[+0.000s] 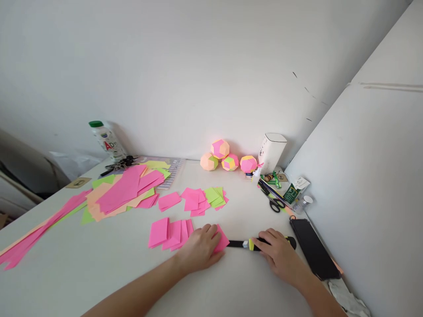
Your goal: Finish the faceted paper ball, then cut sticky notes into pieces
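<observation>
My left hand point(202, 248) rests with its fingers curled on a pink paper square point(222, 238) at the front middle of the table. My right hand point(279, 254) is closed over the black and yellow handle of a cutter point(251, 245), which lies on the table with its dark blade pointing left. The blade's end reaches the edge of the pink square. Left of my left hand lie several overlapping pink squares point(159, 232). Behind them are more pink pieces point(191, 199) and some green ones point(214, 197).
Large pink, orange and green sheets point(122, 189) spread at the left, near a white bottle point(109, 141). Several paper balls point(220, 149) stand by the wall. Scissors point(276, 205), a glue bottle point(256, 175) and a black phone point(313, 247) lie at the right.
</observation>
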Demonstrator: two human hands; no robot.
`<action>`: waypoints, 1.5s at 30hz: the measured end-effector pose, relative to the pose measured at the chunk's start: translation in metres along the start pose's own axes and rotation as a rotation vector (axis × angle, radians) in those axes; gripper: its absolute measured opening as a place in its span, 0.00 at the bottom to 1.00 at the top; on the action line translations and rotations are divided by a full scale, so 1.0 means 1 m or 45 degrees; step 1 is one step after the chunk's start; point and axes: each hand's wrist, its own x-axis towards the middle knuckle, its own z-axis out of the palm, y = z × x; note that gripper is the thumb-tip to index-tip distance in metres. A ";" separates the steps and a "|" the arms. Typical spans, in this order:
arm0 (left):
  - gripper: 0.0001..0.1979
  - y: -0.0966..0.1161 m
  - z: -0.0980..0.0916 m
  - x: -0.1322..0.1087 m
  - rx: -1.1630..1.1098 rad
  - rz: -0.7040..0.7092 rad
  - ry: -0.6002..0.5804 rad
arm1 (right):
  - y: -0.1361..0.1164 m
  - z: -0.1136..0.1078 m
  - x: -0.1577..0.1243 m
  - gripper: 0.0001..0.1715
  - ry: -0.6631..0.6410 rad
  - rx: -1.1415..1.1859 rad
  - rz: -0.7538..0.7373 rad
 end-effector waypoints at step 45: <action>0.30 -0.091 -0.075 -0.014 -0.118 -0.849 -1.041 | 0.003 0.021 -0.001 0.20 0.166 -0.024 -0.049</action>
